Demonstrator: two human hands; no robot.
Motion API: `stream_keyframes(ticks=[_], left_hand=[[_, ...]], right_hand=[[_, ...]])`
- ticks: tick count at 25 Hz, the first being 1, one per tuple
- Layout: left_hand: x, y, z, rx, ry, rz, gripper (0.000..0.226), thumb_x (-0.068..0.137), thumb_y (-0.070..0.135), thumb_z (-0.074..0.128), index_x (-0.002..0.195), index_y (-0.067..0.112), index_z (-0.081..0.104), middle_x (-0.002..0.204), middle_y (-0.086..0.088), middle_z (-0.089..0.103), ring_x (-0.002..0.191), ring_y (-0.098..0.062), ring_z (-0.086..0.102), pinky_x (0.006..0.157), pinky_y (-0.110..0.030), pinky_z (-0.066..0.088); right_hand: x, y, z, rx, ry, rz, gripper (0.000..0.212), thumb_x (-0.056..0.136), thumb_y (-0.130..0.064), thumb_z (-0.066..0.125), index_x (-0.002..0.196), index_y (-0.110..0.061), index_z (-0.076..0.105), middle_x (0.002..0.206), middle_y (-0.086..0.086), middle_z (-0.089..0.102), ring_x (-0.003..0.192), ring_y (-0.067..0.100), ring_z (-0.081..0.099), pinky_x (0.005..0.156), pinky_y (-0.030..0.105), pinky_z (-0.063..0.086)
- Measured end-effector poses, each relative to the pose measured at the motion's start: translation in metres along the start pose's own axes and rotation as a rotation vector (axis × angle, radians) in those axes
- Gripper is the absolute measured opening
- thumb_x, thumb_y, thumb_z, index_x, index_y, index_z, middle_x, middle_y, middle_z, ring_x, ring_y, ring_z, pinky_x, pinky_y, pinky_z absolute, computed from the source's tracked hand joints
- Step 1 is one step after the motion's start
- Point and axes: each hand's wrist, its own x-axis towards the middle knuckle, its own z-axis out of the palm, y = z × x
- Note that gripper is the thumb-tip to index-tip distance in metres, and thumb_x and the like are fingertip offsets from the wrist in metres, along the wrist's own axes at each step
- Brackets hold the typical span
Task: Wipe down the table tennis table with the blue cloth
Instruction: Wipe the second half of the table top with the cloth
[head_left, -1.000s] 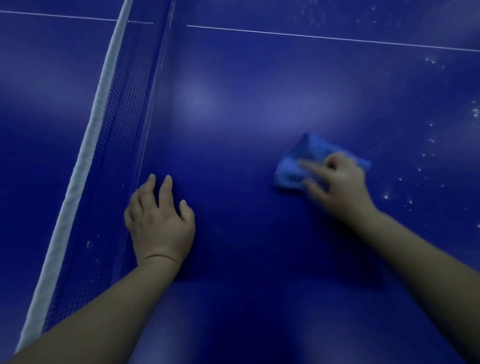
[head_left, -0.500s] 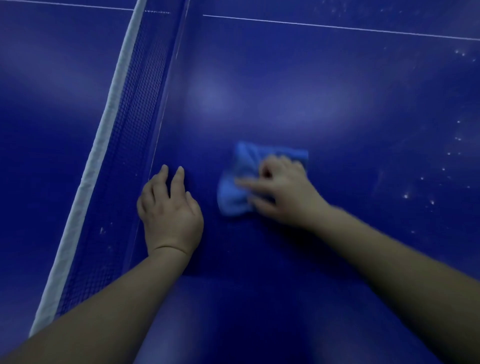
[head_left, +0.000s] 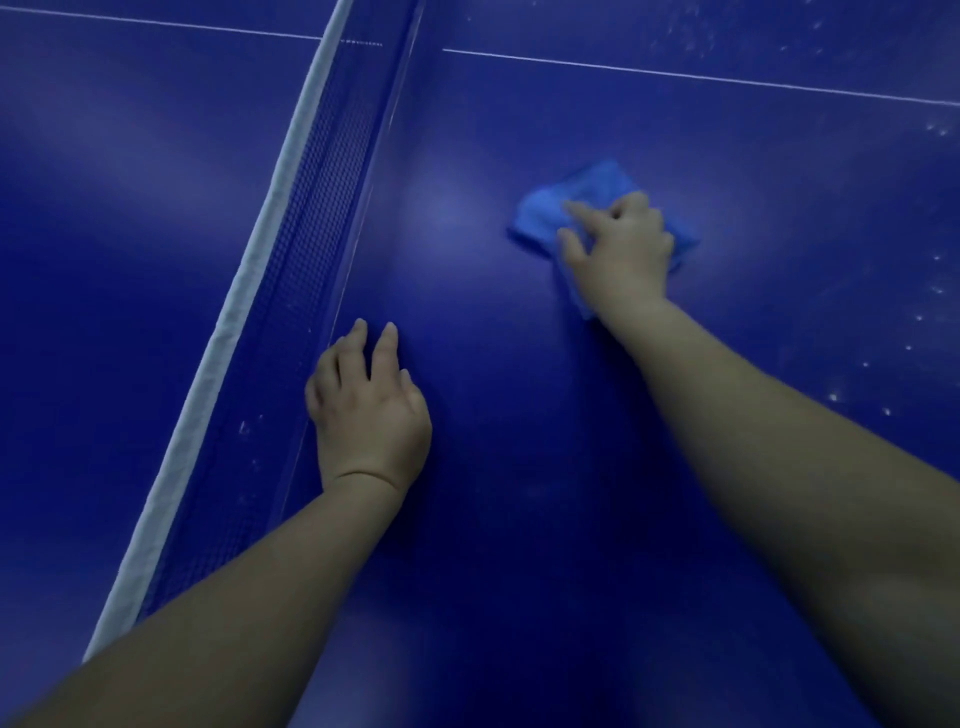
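blue cloth (head_left: 558, 210), bunched sideways, held by right hand (head_left: 623, 252)

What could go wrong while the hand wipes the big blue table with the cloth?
The blue cloth is bunched small under the right hand, so strokes may leave unwiped stripes. White specks dot the table far to the right and could get missed. The left hand rests right beside the net, so a slip might bump it.
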Motion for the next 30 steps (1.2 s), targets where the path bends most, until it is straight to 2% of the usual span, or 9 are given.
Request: stream_keyframes(ticks=[3,8,10,13,16,21,25,28,30], left_hand=[[-0.002,0.0,-0.009,-0.089,-0.02,0.022,0.047,0.097,0.014,0.041,0.144,0.012,0.043,0.153,-0.01,0.035,0.138,-0.03,0.028,0.114,-0.05,0.021],[-0.06,-0.029,-0.025,-0.095,-0.057,-0.016,0.048,0.096,0.006,0.044,0.143,0.006,0.043,0.152,-0.012,0.036,0.139,-0.031,0.03,0.116,-0.048,0.026],[-0.084,-0.046,-0.028,-0.037,-0.085,0.049,0.049,0.096,0.011,0.046,0.145,0.005,0.041,0.153,-0.013,0.035,0.139,-0.031,0.03,0.115,-0.047,0.026],[-0.087,-0.053,-0.025,-0.041,-0.091,0.067,0.051,0.096,0.013,0.045,0.146,0.006,0.04,0.154,-0.011,0.034,0.139,-0.029,0.027,0.116,-0.046,0.022],[-0.087,-0.053,-0.02,-0.04,-0.066,0.071,0.051,0.095,0.012,0.046,0.145,0.007,0.04,0.152,-0.011,0.035,0.139,-0.029,0.028,0.115,-0.045,0.02],[-0.085,-0.053,-0.022,-0.07,-0.036,0.098,0.051,0.091,0.006,0.05,0.142,0.003,0.045,0.149,-0.016,0.039,0.136,-0.036,0.033,0.113,-0.051,0.026],[-0.086,-0.052,-0.025,-0.074,-0.038,0.096,0.051,0.09,0.005,0.05,0.141,0.002,0.046,0.148,-0.018,0.041,0.134,-0.037,0.035,0.112,-0.052,0.028],[-0.087,-0.052,-0.022,-0.045,-0.034,0.116,0.051,0.091,0.008,0.046,0.142,0.004,0.043,0.149,-0.015,0.038,0.135,-0.032,0.032,0.113,-0.052,0.028],[-0.086,-0.053,-0.021,-0.043,-0.023,0.112,0.052,0.091,0.01,0.045,0.142,0.005,0.043,0.149,-0.014,0.038,0.134,-0.031,0.031,0.113,-0.052,0.027]], right_hand=[[-0.099,-0.028,-0.017,0.095,-0.122,-0.352,0.038,0.087,-0.042,0.061,0.125,-0.034,0.066,0.098,0.01,0.054,0.09,0.033,0.052,0.074,0.04,0.038],[-0.247,0.031,-0.064,0.181,-0.202,-0.583,0.035,0.088,-0.042,0.057,0.119,-0.029,0.07,0.084,0.005,0.052,0.072,0.025,0.05,0.062,0.04,0.043],[-0.224,0.038,-0.059,0.147,-0.136,-0.543,0.035,0.088,-0.038,0.058,0.117,-0.026,0.072,0.083,0.009,0.053,0.071,0.03,0.052,0.063,0.042,0.045],[-0.134,0.015,-0.032,0.032,0.06,-0.126,0.035,0.09,-0.037,0.06,0.124,-0.028,0.067,0.099,0.015,0.054,0.092,0.038,0.054,0.078,0.045,0.042],[-0.057,-0.021,-0.003,0.017,0.049,0.179,0.04,0.093,-0.048,0.053,0.131,-0.039,0.058,0.122,0.009,0.049,0.115,0.033,0.047,0.096,0.044,0.036],[-0.132,-0.075,-0.004,0.078,-0.102,-0.349,0.038,0.089,-0.043,0.058,0.126,-0.035,0.064,0.103,0.011,0.054,0.094,0.033,0.052,0.076,0.04,0.037],[-0.288,-0.003,-0.06,0.186,-0.33,-0.726,0.032,0.092,-0.042,0.055,0.121,-0.034,0.066,0.085,0.006,0.052,0.072,0.025,0.049,0.063,0.035,0.037],[-0.287,0.064,-0.083,0.154,-0.215,-0.644,0.032,0.092,-0.037,0.055,0.119,-0.026,0.069,0.079,0.01,0.052,0.066,0.027,0.049,0.059,0.041,0.044],[-0.246,0.077,-0.079,0.049,-0.027,-0.325,0.037,0.089,-0.037,0.054,0.121,-0.025,0.068,0.081,0.013,0.05,0.071,0.032,0.05,0.063,0.048,0.047]])
